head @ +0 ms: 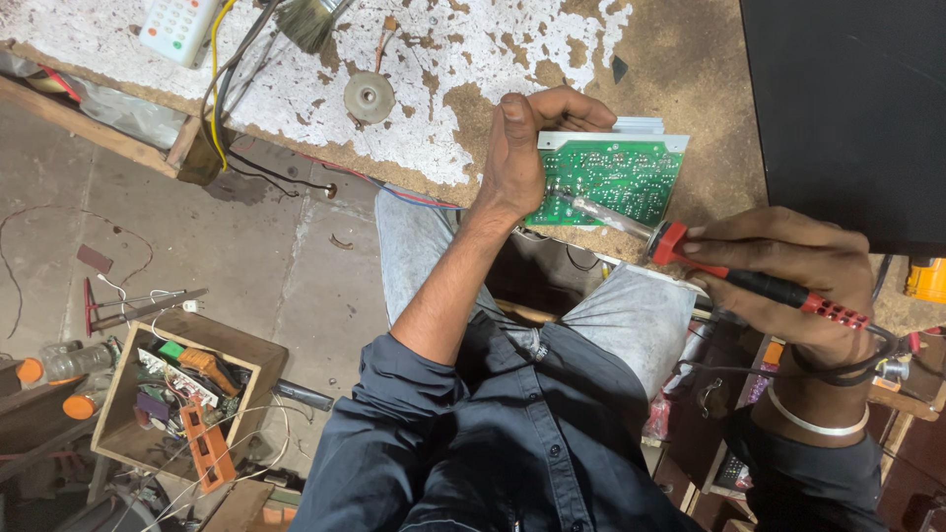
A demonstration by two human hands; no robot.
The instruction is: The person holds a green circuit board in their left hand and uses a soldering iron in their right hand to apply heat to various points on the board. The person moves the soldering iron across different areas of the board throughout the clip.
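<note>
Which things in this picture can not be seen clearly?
Head view:
- Soldering iron tip: too small to tell if it touches the green circuit board.
- Board's left edge: hidden by the left hand.
- Black box: cut off by the frame.
- Wooden crate contents: too small.

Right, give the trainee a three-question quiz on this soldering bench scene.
1. True or false: the left hand steadies the green circuit board.
2. Which tool does the right hand hold? A soldering iron, B paintbrush, C remote control.
3. Fill in: the iron's tip rests on the board's ____ end, nearest the thumb.

Key: 1 true; 2 A; 3 left.
</note>
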